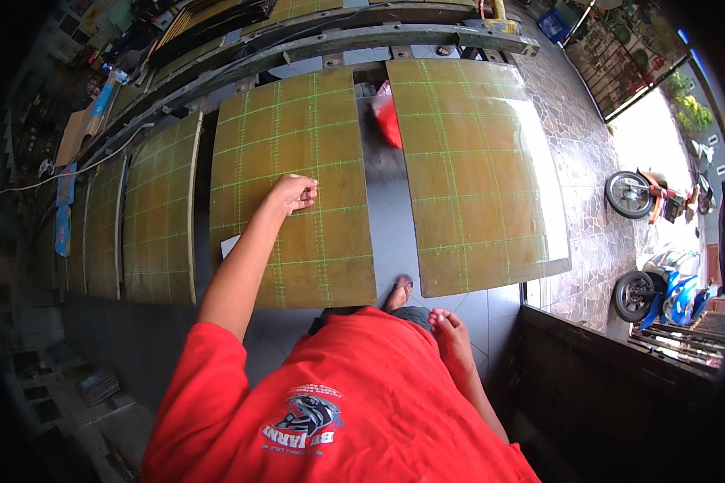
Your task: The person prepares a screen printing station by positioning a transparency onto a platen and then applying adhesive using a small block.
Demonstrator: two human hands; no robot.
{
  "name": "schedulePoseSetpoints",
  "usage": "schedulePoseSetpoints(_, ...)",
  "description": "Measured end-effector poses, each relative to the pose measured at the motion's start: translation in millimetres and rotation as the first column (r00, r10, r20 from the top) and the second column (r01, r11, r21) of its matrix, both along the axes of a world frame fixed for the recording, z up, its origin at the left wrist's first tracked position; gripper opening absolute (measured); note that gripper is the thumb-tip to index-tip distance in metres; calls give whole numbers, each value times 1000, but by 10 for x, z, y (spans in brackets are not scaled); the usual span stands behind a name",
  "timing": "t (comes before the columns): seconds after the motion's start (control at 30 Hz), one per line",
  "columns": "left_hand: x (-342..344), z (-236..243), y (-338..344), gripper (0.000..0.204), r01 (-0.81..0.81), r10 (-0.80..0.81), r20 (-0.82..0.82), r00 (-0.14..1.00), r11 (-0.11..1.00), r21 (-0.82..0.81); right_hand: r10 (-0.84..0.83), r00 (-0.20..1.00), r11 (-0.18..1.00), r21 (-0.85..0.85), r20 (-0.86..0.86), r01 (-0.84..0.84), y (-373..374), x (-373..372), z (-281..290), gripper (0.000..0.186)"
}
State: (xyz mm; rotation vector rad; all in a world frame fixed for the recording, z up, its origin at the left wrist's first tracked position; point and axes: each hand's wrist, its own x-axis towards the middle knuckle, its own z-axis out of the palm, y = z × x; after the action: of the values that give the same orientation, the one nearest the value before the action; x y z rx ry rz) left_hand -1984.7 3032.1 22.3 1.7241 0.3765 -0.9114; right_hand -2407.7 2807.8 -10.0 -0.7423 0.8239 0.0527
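Note:
My left hand (295,194) is over the middle olive-yellow panel (342,266), which is marked with a grid of bright green lines. Its fingers are curled in, and anything inside them is too small or hidden to make out. Beside my left forearm a small white piece (229,245) shows at the panel's left edge. My right hand (453,332) hangs by my waist, below the near edge of the right-hand panel (475,177), apart from it. Its fingers are bent closed, and I cannot see what is in them, if anything.
More gridded panels (159,209) stand in a row to the left. A long metal rail (362,39) runs behind them. Something red (387,117) shows in the gap between panels. Two motorcycles, one orange (656,193) and one blue (664,294), are parked at the right.

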Motion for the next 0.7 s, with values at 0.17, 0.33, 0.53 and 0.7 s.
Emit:
schedulePoseSetpoints(0.17, 106, -90, 59, 6, 57, -57, -4, 998, 996, -73, -155, 983, 948, 294, 99, 120, 429, 356, -197, 41)
schedulePoseSetpoints(0.33, 66, -61, 58, 6, 80, -81, -10, 997, 995, -61, -330, 934, 916, 285, 136, 282, 716, 732, -149, 37)
schedulePoseSetpoints(0.53, 68, -58, 64, 10, 100, -103, -23, 994, 988, -117, -465, 883, 871, 211, 65, 444, 871, 1014, -106, 38)
schedulePoseSetpoints(0.7, 111, -101, 91, 21, 107, -116, -49, 992, 982, -157, -490, 869, 862, 187, 70, 471, 893, 1211, -79, 27)
